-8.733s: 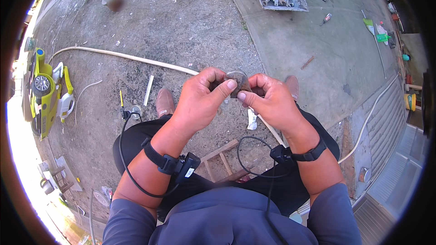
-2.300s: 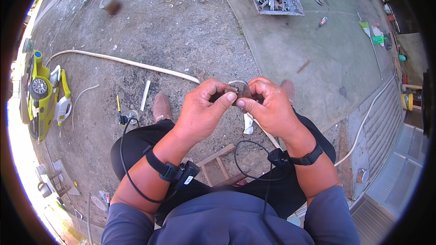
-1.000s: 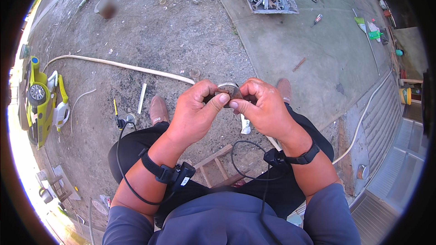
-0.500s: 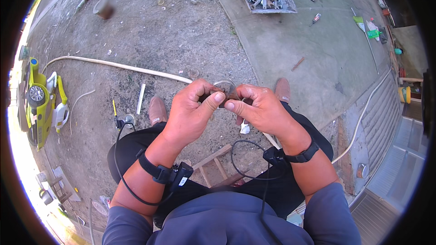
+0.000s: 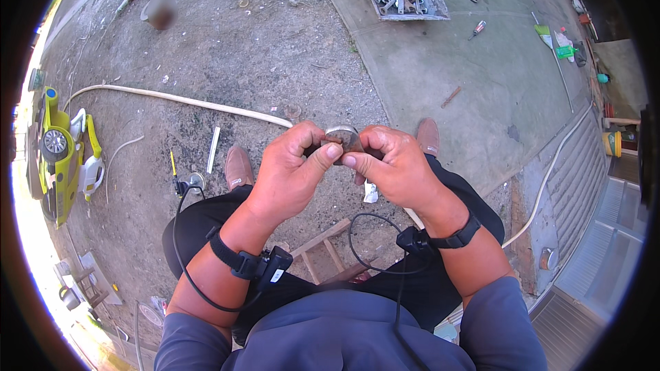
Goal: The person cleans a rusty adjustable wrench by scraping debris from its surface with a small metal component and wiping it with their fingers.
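Observation:
Both my hands meet in front of me at the middle of the view, closed on a small round metal part (image 5: 344, 139). It has a shiny rim and a dull, brownish face, and its exact kind is not plain. My left hand (image 5: 292, 161) pinches the near left side between thumb and bent fingers. On the other side, my right hand (image 5: 392, 165) grips it the same way, thumb tip close to the left thumb. The fingers hide the lower part of the piece. A scrap of white paper (image 5: 371, 192) shows just below the right hand.
A pale hose (image 5: 185, 101) runs across the ground from the left. A metal tray (image 5: 412, 16) of wrenches stands far ahead, with a screwdriver (image 5: 477, 29) nearby. At left sits a yellow-green wheeled machine (image 5: 58, 141). A wooden frame (image 5: 322, 244) lies between my legs.
The round metal part has tipped up between my fingers, so more of its brownish face shows now. Both hands stay in nearly the same place.

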The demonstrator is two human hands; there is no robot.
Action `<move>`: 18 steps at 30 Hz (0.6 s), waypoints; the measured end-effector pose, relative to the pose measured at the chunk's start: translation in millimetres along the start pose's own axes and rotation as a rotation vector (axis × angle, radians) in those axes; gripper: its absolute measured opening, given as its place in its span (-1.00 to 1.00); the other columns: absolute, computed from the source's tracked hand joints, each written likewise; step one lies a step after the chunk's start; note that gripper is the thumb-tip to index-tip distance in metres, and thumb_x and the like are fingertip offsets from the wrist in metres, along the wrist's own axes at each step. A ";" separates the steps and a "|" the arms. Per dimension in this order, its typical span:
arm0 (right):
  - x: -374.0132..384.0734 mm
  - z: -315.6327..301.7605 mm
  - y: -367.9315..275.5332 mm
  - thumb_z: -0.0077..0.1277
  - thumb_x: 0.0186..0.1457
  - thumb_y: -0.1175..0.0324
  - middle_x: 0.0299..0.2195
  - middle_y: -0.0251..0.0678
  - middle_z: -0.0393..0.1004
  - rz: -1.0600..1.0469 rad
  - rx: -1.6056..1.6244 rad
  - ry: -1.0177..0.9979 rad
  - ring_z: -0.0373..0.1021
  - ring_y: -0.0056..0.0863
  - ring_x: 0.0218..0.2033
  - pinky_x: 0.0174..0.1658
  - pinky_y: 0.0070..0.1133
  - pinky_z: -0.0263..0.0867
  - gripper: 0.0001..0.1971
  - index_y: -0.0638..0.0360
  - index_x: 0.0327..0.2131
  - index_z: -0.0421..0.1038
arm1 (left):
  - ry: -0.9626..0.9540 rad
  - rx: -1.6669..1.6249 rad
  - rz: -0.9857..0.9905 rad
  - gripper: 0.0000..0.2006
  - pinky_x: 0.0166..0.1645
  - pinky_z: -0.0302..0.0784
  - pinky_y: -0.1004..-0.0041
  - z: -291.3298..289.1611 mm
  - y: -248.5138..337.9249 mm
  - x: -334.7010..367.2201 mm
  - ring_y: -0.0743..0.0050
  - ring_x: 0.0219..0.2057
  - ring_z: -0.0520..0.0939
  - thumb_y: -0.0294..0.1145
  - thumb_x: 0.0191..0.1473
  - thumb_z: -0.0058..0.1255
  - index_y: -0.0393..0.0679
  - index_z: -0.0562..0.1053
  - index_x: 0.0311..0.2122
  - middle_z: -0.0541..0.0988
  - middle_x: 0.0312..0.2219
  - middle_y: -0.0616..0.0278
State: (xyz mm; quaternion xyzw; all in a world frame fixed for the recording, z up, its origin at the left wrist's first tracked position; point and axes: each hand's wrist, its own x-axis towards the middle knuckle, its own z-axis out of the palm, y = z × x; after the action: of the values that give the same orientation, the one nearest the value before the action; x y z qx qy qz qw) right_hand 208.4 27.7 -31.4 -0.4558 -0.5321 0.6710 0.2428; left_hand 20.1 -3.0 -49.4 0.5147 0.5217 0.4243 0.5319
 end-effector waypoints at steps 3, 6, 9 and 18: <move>-0.9 -0.1 -0.5 0.14 0.08 0.41 -0.47 -0.39 0.41 -0.017 -0.027 0.006 0.37 -0.71 -0.53 -0.46 -0.70 0.31 -0.85 0.33 -0.38 0.47 | -0.002 0.001 0.008 -0.84 -0.37 0.36 0.52 0.0 -0.6 -0.4 0.63 -0.46 0.44 -0.36 0.13 0.08 -0.25 0.46 -0.36 0.47 -0.52 0.29; -1.0 0.6 -1.2 0.14 0.08 0.42 -0.46 -0.38 0.42 -0.024 -0.008 0.013 0.37 -0.71 -0.52 -0.46 -0.70 0.32 -0.85 0.33 -0.37 0.48 | 0.001 -0.007 0.010 -0.84 -0.36 0.36 0.51 1.0 -0.8 -0.1 0.62 -0.45 0.43 -0.36 0.12 0.08 -0.25 0.46 -0.37 0.46 -0.51 0.28; -1.5 1.5 -4.5 0.13 0.08 0.42 -0.46 -0.38 0.42 -0.024 -0.007 0.012 0.38 -0.71 -0.52 -0.45 -0.70 0.32 -0.85 0.33 -0.37 0.48 | -0.007 0.014 0.031 -0.84 -0.37 0.35 0.51 -1.1 -2.8 0.7 0.60 -0.46 0.43 -0.37 0.12 0.08 -0.26 0.46 -0.37 0.45 -0.51 0.26; -2.5 1.5 3.5 0.08 0.10 0.46 -0.50 -0.33 0.40 -0.031 -0.091 0.014 0.38 -0.66 -0.54 -0.49 -0.64 0.31 -0.86 0.38 -0.39 0.46 | -0.018 -0.032 -0.077 -0.84 -0.38 0.35 0.52 0.9 -7.5 -3.3 0.66 -0.46 0.41 -0.36 0.14 0.05 -0.25 0.46 -0.35 0.47 -0.52 0.31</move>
State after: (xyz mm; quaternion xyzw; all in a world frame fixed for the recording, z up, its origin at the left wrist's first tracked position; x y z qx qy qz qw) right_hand 208.8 23.9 -33.7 -0.4628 -0.5673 0.6391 0.2357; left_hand 20.1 -7.2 -56.5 0.4895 0.5296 0.4072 0.5604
